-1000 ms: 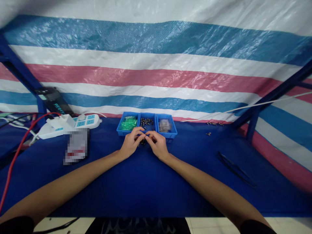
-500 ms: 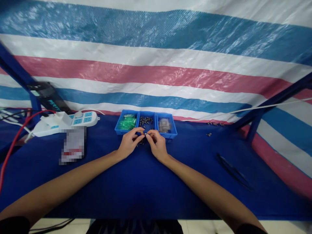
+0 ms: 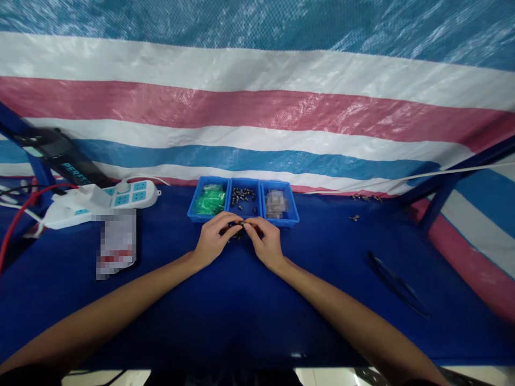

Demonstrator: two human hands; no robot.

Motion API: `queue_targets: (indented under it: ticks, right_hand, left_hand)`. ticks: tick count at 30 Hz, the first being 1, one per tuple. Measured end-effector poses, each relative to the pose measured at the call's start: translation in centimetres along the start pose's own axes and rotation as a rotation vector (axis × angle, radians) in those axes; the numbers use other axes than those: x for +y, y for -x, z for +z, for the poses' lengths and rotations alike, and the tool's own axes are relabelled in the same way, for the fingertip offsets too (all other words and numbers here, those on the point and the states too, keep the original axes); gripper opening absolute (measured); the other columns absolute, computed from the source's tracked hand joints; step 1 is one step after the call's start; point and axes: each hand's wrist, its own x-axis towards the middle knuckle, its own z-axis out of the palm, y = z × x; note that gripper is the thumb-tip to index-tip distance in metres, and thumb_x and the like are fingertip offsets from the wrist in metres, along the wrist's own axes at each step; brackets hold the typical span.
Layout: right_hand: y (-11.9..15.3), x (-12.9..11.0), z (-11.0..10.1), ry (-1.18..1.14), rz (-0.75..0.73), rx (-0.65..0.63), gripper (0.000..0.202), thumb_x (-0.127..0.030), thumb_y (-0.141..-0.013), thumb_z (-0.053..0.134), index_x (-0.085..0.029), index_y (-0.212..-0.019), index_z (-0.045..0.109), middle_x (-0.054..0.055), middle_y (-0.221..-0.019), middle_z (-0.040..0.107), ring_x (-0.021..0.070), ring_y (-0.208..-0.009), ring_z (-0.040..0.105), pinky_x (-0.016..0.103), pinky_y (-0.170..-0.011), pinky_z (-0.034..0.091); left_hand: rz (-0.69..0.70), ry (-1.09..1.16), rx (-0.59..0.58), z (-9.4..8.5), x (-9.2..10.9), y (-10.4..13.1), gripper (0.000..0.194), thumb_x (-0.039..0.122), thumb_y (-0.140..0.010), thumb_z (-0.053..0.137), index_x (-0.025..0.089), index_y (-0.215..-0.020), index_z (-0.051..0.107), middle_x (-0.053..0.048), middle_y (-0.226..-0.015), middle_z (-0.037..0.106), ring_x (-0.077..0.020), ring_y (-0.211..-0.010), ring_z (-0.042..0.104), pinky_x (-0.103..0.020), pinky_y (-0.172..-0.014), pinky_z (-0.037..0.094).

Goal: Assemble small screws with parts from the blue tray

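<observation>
Both hands meet just in front of the row of three small blue plastic bins, much as they did a second ago; against the earlier views the whole scene sits a little lower and nearer, which reads as a tilt of the head, not a move of the hands. The left hand and the right hand have their fingertips pinched together on a tiny dark metal part, too small to identify, held just above the dark blue cloth-covered table and close to the middle bin of small dark screws. The pinch looks tighter than before, so the fitting work between the fingers seems to be continuing, not finished. The left bin holds green plastic pieces, the right one clear plastic pieces. Well apart lie a white power strip, black tweezers and a few loose screws.
</observation>
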Motion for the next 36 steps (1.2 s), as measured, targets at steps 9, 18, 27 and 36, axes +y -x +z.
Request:
queue_targets:
  ticks: [9,18,27,36]
  right_hand:
    - [-0.02,-0.36,-0.48,-0.008,0.156,0.029,0.019,-0.027,-0.091,0.049,-0.018,-0.088,0.065,0.002,-0.081,0.066,0.0132,-0.068,0.058,0.025,-0.065,0.045]
    - [0.13,-0.28,-0.43,0.021,0.141,-0.007,0.018,-0.027,-0.09,0.049,-0.018,-0.087,0.065,0.002,-0.076,0.063,0.0134,-0.065,0.056,0.026,-0.063,0.044]
    - [0.18,-0.57,-0.53,0.03,0.127,-0.02,0.019,-0.026,-0.091,0.047,-0.018,-0.088,0.065,0.003,-0.077,0.063,0.014,-0.067,0.057,0.026,-0.063,0.044]
    - [0.24,-0.53,-0.48,0.009,0.121,0.006,0.016,-0.024,-0.09,0.05,-0.017,-0.089,0.064,0.003,-0.079,0.064,0.0141,-0.068,0.058,0.026,-0.063,0.045]
  left_hand:
    - [-0.203,0.077,-0.013,-0.13,0.28,0.23,0.02,0.025,-0.085,0.06,0.019,-0.104,0.063,-0.001,-0.082,0.069,-0.0034,-0.042,0.051,-0.017,-0.046,0.044]
    - [-0.134,0.093,0.003,-0.15,0.06,0.27,0.013,0.023,-0.083,0.061,0.016,-0.094,0.063,-0.005,-0.096,0.065,-0.0036,-0.05,0.053,-0.017,-0.051,0.047]
    - [-0.177,0.09,0.012,-0.11,-0.22,0.0,0.013,0.028,-0.084,0.062,0.019,-0.092,0.066,-0.005,-0.091,0.062,-0.0109,-0.07,0.059,-0.02,-0.058,0.05]
    - [-0.165,0.096,-0.062,-0.22,-0.49,0.32,0.018,0.029,-0.091,0.051,0.016,-0.087,0.063,-0.003,-0.081,0.059,-0.0109,-0.067,0.057,-0.021,-0.058,0.045]
